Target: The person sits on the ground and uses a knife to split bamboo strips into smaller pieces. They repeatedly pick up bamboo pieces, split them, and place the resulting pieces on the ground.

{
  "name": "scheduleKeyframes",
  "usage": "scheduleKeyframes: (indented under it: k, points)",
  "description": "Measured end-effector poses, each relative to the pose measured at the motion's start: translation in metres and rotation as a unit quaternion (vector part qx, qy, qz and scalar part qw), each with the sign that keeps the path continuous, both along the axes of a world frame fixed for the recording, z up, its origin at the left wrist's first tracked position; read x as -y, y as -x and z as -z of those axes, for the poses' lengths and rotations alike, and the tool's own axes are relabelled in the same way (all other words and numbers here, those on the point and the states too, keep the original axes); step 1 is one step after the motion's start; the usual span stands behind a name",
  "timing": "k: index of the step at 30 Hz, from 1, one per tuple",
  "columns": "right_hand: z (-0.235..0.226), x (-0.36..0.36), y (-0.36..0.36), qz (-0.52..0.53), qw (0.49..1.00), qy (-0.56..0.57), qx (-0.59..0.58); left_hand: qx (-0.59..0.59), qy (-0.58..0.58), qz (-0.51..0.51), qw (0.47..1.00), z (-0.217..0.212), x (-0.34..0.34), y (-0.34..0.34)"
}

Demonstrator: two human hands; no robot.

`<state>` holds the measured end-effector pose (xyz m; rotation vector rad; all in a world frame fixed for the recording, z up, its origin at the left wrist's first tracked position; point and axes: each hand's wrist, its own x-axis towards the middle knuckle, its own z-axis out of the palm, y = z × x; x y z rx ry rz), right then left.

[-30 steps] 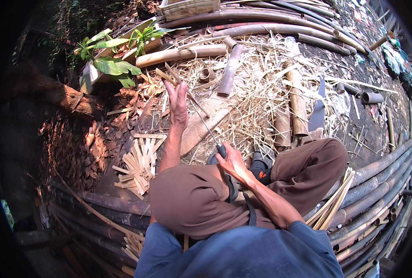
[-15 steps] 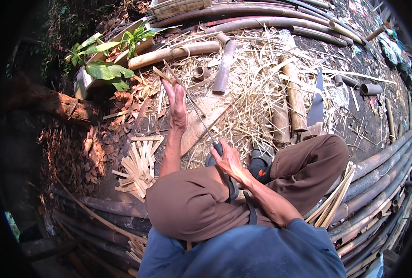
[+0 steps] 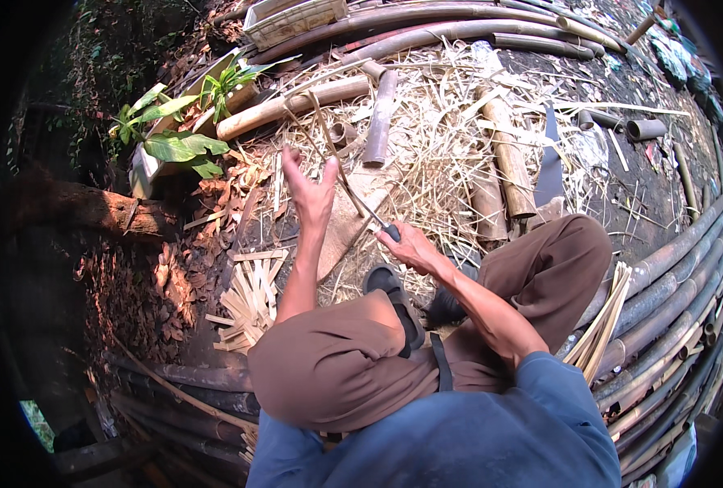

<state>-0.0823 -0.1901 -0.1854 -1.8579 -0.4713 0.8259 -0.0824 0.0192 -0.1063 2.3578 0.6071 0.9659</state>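
Observation:
I sit with my knees drawn up in brown trousers. My left hand (image 3: 308,189) is raised over the straw-covered ground, fingers spread and palm turned right, holding nothing that I can make out. My right hand (image 3: 411,246) is closed on the dark handle of a knife (image 3: 389,231). Its thin blade points up and left toward my left palm. A long thin bamboo strip (image 3: 327,138) runs on from the blade past my left fingers. Whether the left hand touches the strip is unclear.
A pile of short split bamboo pieces (image 3: 249,298) lies left of my left knee. A bundle of strips (image 3: 602,324) leans by my right knee. Bamboo sections (image 3: 508,165), a dark flat blade (image 3: 550,159), long poles (image 3: 672,268), a green plant (image 3: 176,143) and a white crate (image 3: 293,16) surround me.
My right hand has moved forward from above my knees with the knife, closer to the left hand. The left hand has stayed raised and spread.

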Motion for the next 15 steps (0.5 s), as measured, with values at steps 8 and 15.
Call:
scheduleKeyframes:
  k: [8,15]
  points:
    - [0.017,0.019,-0.024,-0.005,0.999,0.045,0.011,-0.097,0.153,0.172,0.968,0.023,-0.009,-0.051]
    - [0.024,0.026,-0.045,-0.007,0.997,0.075,0.009,-0.106,0.134,0.167,0.971,0.033,-0.004,-0.069]
